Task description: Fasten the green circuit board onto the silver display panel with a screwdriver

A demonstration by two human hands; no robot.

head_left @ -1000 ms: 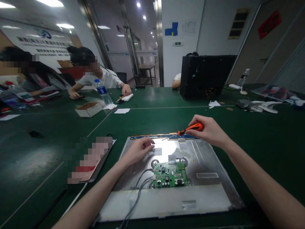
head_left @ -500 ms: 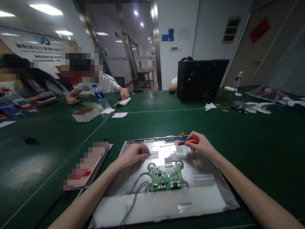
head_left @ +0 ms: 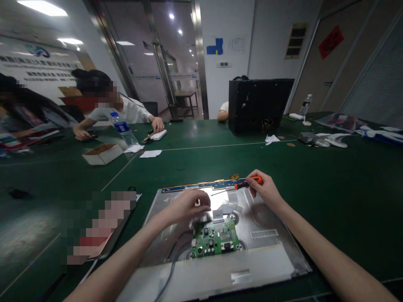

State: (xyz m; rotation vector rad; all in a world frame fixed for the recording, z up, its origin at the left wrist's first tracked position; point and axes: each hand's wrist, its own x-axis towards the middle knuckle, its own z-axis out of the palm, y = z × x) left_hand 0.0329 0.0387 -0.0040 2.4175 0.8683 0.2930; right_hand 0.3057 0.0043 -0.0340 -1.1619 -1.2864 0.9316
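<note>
A silver metal panel (head_left: 264, 218) lies flat on the green table, with a green circuit board (head_left: 215, 238) on its middle and a narrow blue board (head_left: 176, 189) along its far edge. My right hand (head_left: 262, 186) grips an orange and black screwdriver (head_left: 241, 184) near the far right corner, its shaft pointing left over the panel. Above the panel, just left of the shaft's tip, my left hand (head_left: 193, 203) is closed, thumb and fingertips together; what they pinch, if anything, is too small to name. A grey cable (head_left: 171, 272) runs from the green board toward the near edge.
A partly blurred pinkish object (head_left: 105, 230) lies left of the panel. Farther back are an open white box (head_left: 103, 154), a water bottle (head_left: 124, 130), paper scraps (head_left: 151, 154) and a large black casing (head_left: 260, 105). Other people sit across the table, one person's hand (head_left: 157, 124) at a white object.
My left hand has moved right over the panel, toward the screwdriver's tip. My right hand still holds the screwdriver. The whole view has shifted slightly.
</note>
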